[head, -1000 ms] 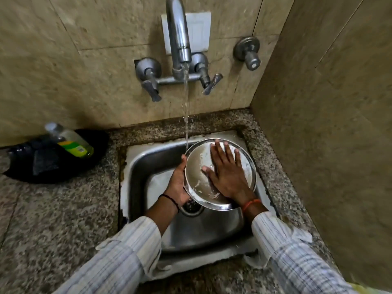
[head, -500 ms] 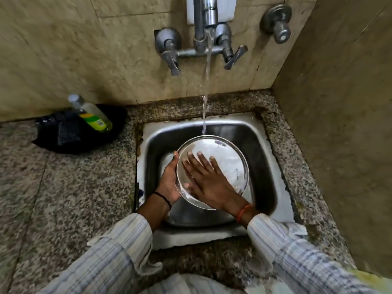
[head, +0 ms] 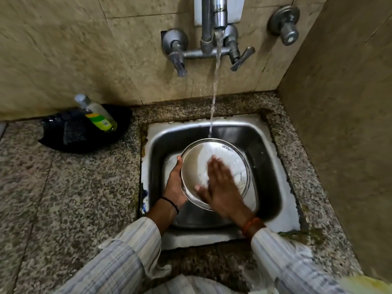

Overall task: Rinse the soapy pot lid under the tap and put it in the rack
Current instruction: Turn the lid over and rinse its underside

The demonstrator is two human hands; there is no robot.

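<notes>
A round steel pot lid (head: 196,164) with white soap foam on its inner face is held tilted over the steel sink (head: 261,145). My left hand (head: 175,185) grips the lid's left rim from behind. Blurred with motion, my right hand (head: 220,187) lies flat and open on the lid's inner face, fingers spread. Water runs from the wall tap (head: 219,15) in a thin stream that meets the lid's top edge. No rack is in view.
A black tray (head: 70,143) on the speckled stone counter at the left holds a dish-soap bottle (head: 97,115) and a dark scrub pad (head: 73,130). Tiled walls close in behind the sink and at the right. A separate valve (head: 286,26) sticks out at the upper right.
My right hand has slid over the lid's inner face, from its centre to lower left and then towards the right. Much of the foam has washed off. The camera tilted down.
</notes>
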